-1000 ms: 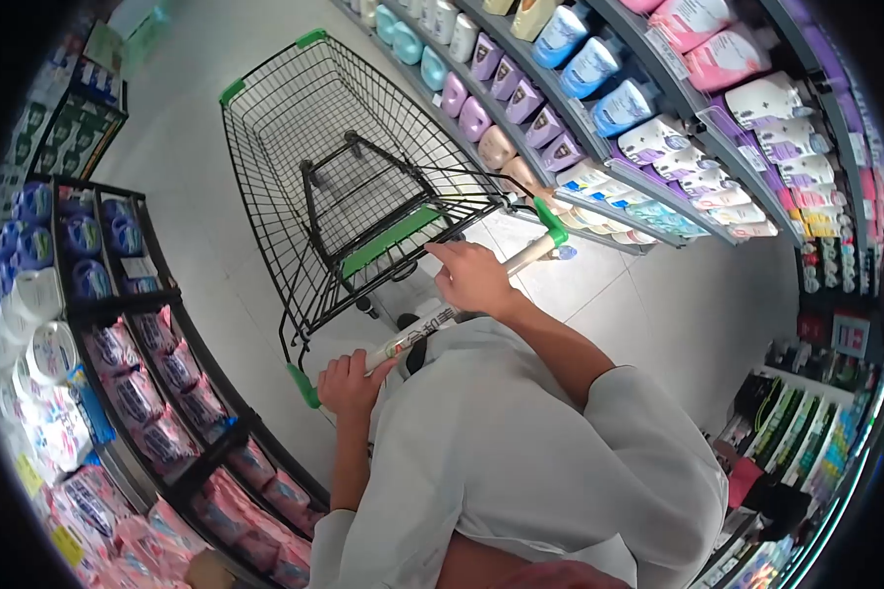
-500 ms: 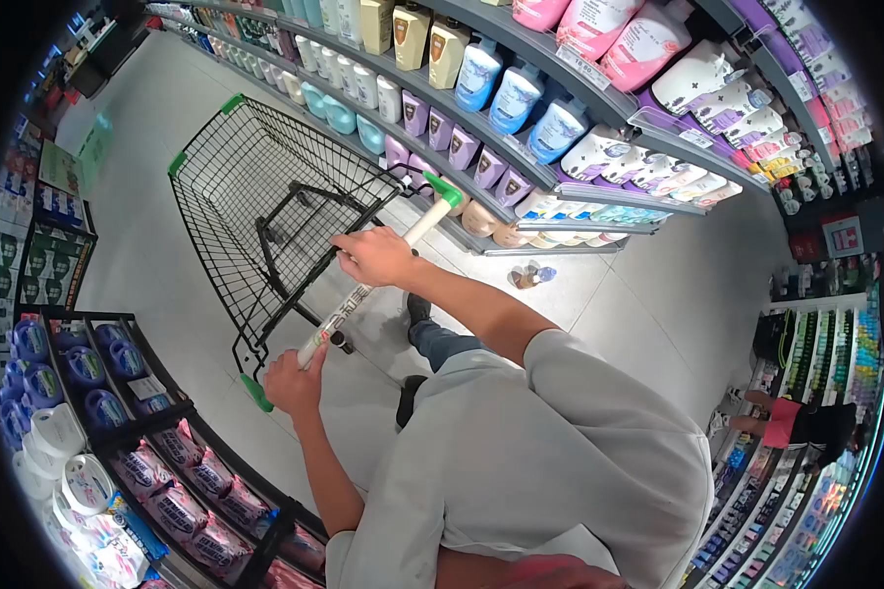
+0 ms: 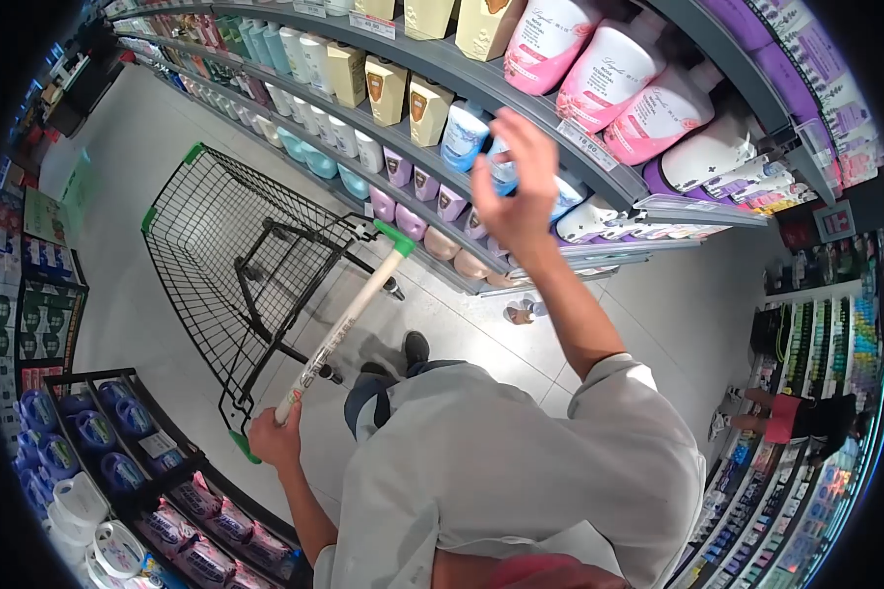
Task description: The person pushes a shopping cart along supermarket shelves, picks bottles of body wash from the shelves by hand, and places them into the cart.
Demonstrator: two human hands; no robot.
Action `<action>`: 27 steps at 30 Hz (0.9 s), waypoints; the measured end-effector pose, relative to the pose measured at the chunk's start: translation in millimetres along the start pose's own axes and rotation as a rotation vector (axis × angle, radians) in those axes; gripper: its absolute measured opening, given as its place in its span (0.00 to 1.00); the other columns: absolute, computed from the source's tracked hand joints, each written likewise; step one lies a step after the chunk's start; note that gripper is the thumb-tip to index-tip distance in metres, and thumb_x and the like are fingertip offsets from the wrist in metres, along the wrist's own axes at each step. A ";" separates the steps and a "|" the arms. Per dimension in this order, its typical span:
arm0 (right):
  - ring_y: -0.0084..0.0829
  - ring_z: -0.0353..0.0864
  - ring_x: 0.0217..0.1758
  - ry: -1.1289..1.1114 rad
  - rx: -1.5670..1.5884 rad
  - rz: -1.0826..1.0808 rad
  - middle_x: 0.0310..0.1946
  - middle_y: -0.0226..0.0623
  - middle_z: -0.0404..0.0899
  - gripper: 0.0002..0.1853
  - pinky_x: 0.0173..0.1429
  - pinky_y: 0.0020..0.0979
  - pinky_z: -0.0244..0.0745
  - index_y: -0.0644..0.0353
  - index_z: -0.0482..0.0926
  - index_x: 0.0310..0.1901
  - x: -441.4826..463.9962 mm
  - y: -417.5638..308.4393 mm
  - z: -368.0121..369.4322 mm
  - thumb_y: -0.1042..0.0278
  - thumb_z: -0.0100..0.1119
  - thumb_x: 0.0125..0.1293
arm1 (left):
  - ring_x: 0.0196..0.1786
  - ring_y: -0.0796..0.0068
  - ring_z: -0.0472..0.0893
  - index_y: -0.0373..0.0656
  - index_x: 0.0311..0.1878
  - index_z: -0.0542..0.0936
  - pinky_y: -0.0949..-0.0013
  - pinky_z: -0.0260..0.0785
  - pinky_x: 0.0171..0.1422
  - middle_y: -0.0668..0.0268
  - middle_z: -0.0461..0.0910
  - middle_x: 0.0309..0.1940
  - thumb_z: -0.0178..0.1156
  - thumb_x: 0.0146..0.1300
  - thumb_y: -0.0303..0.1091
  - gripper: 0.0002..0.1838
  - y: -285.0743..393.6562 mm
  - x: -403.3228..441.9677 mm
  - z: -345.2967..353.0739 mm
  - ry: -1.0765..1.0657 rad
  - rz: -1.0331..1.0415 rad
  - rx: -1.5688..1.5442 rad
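Note:
My left hand is wrapped round the near end of the white handle of a shopping cart. The cart is a black wire basket with green corner pieces, and nothing lies in it. My right hand is raised off the handle, fingers apart, with nothing in it. It hovers before the shelf, partly covering blue-and-white pump bottles. Just above it stand large pink-and-white pump bottles; I see no contact with any bottle.
Shelves of bottles run along the far side of the aisle. At lower left a rack holds blue containers and pink packs. A person in a black top is by the shelves at right. Grey floor tiles lie around the cart.
My right hand has let go of the handle and risen toward the shelf, its fingers opening. My left hand keeps its hold. The shelf bottles now appear closer.

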State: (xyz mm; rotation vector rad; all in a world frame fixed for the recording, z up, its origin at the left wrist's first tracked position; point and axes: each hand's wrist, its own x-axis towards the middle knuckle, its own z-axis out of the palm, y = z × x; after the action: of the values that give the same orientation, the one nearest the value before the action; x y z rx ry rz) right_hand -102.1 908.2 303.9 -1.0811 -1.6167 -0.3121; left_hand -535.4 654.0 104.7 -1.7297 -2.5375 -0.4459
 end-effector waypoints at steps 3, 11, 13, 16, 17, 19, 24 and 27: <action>0.47 0.79 0.62 0.263 -0.243 0.101 0.64 0.55 0.77 0.28 0.56 0.47 0.82 0.70 0.77 0.63 77.8 63.4 -62.4 0.73 0.72 0.60 | 0.30 0.54 0.81 0.47 0.30 0.86 0.51 0.69 0.33 0.61 0.81 0.24 0.81 0.46 0.60 0.25 -3.9 -1.2 -1.0 0.036 0.070 0.028; 0.41 0.83 0.30 -0.187 -0.667 0.341 0.24 0.55 0.81 0.37 0.39 0.43 0.78 0.80 0.79 0.34 153.3 116.7 -111.9 0.41 0.78 0.56 | 0.31 0.55 0.82 0.48 0.33 0.88 0.52 0.71 0.34 0.62 0.82 0.25 0.82 0.46 0.55 0.22 -20.6 4.0 -12.4 -0.094 0.049 -0.142; 0.36 0.81 0.27 -0.306 -0.606 0.450 0.21 0.51 0.79 0.37 0.37 0.41 0.77 0.79 0.79 0.30 169.5 118.8 -119.1 0.41 0.79 0.55 | 0.32 0.55 0.82 0.47 0.33 0.88 0.52 0.71 0.35 0.62 0.82 0.25 0.82 0.46 0.55 0.22 -20.5 3.7 -13.8 -0.121 0.046 -0.147; 0.27 0.75 0.24 -0.467 -0.615 0.549 0.17 0.43 0.76 0.37 0.34 0.40 0.74 0.79 0.78 0.22 176.5 125.6 -111.9 0.41 0.81 0.52 | 0.31 0.56 0.82 0.46 0.32 0.88 0.54 0.71 0.34 0.63 0.83 0.25 0.82 0.45 0.55 0.23 -19.4 3.7 -21.1 -0.126 0.044 -0.153; 0.26 0.75 0.24 -0.415 -0.634 0.474 0.16 0.45 0.75 0.38 0.34 0.42 0.74 0.79 0.77 0.20 174.1 118.4 -106.0 0.41 0.82 0.51 | 0.30 0.57 0.81 0.46 0.32 0.88 0.54 0.71 0.34 0.64 0.83 0.25 0.82 0.45 0.55 0.23 -16.9 5.7 -21.5 -0.136 0.037 -0.168; 0.30 0.78 0.26 -0.393 -0.723 0.489 0.20 0.47 0.81 0.38 0.37 0.45 0.76 0.79 0.78 0.21 172.2 131.9 -107.3 0.42 0.85 0.48 | 0.29 0.59 0.81 0.46 0.31 0.88 0.55 0.70 0.33 0.65 0.83 0.25 0.82 0.45 0.55 0.23 -15.2 6.6 -22.0 -0.111 0.057 -0.195; 0.27 0.85 0.47 -0.426 -0.312 0.400 0.48 0.41 0.87 0.32 0.54 0.31 0.80 0.72 0.80 0.57 155.2 106.7 -115.0 0.64 0.85 0.56 | 0.28 0.64 0.81 0.47 0.31 0.88 0.60 0.70 0.32 0.68 0.81 0.23 0.82 0.44 0.57 0.24 -11.2 7.4 -28.9 -0.084 0.020 -0.166; 0.30 0.85 0.53 -0.326 -0.446 0.487 0.53 0.43 0.87 0.36 0.61 0.33 0.78 0.70 0.81 0.61 144.8 87.2 -108.8 0.65 0.86 0.53 | 0.32 0.60 0.83 0.45 0.36 0.90 0.60 0.74 0.38 0.63 0.85 0.29 0.84 0.44 0.50 0.22 -8.9 10.5 -36.6 -0.203 0.017 -0.237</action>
State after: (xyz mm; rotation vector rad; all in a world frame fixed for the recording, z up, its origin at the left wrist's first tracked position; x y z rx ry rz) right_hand 38.6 950.7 441.0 -1.9035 -1.5328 -0.1771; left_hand -552.2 651.1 139.8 -1.9681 -2.6994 -0.6229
